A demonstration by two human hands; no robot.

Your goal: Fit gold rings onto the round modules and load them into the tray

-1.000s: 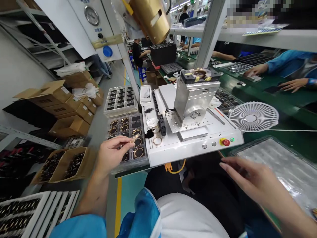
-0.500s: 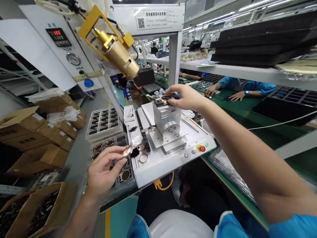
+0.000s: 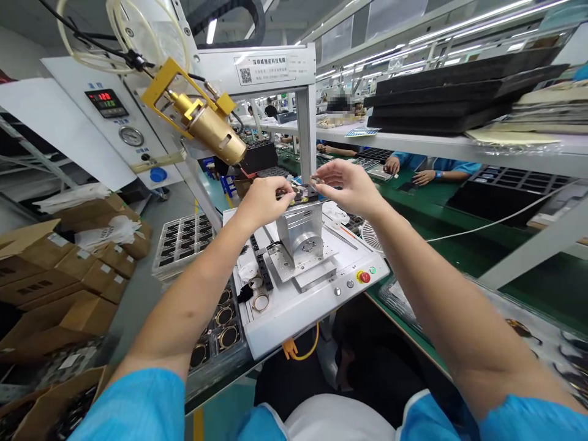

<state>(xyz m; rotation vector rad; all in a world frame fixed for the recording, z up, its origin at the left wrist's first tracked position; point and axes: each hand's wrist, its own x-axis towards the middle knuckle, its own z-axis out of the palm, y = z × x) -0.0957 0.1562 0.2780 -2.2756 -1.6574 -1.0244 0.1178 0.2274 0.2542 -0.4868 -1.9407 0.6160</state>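
My left hand [image 3: 267, 201] reaches to the left side of the fixture [image 3: 305, 196] on top of the silver metal block [image 3: 301, 229]. Its thumb and fingers are closed in a pinch; the round gold watch case they carried is mostly hidden behind them. On the other side, my right hand [image 3: 346, 188] is just above the fixture's right edge, its thumb and index finger closed on a small metallic piece [image 3: 316, 180] seen edge-on. Loose gold rings [image 3: 260, 302] lie on the white machine bed [image 3: 294, 321]. Round gold watch cases [image 3: 228, 337] sit in a clear tray at left.
A gold dispenser head [image 3: 215, 131] hangs tilted at upper left of the fixture. Red stop button [image 3: 364, 277] and other buttons line the front edge. Tweezers [image 3: 340, 236] lie to the right. Cardboard boxes [image 3: 41, 257] stand at left. Co-workers' hands [image 3: 423, 177] are across the green table.
My left hand has moved up and right from above the tray to the fixture, carrying the round gold watch case. My right hand has lifted slightly from the fixture with a small piece.
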